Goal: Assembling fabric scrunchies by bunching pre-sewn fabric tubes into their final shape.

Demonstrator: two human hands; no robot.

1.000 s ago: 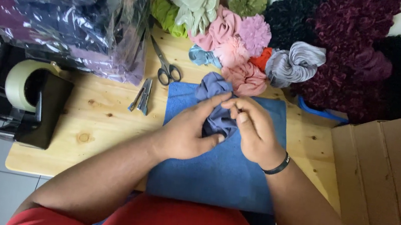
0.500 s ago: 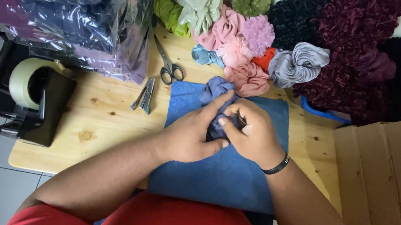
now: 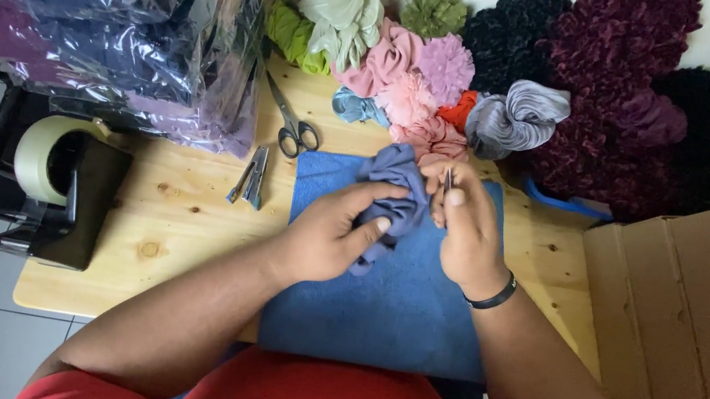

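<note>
The left hand [image 3: 328, 237] bunches a slate-blue fabric piece [image 3: 393, 197] to steady it over the blue mat [image 3: 396, 311], while the right hand [image 3: 463, 225] pinches a thin metal tool [image 3: 448, 180] beside it.

Cardboard box [image 3: 681, 308] cut off right

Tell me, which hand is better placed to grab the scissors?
Probably the left hand: it sits on the same side as the scissors, though it grips the blue-grey fabric piece. The right hand lies farther away and pinches a small metal tool.
</note>
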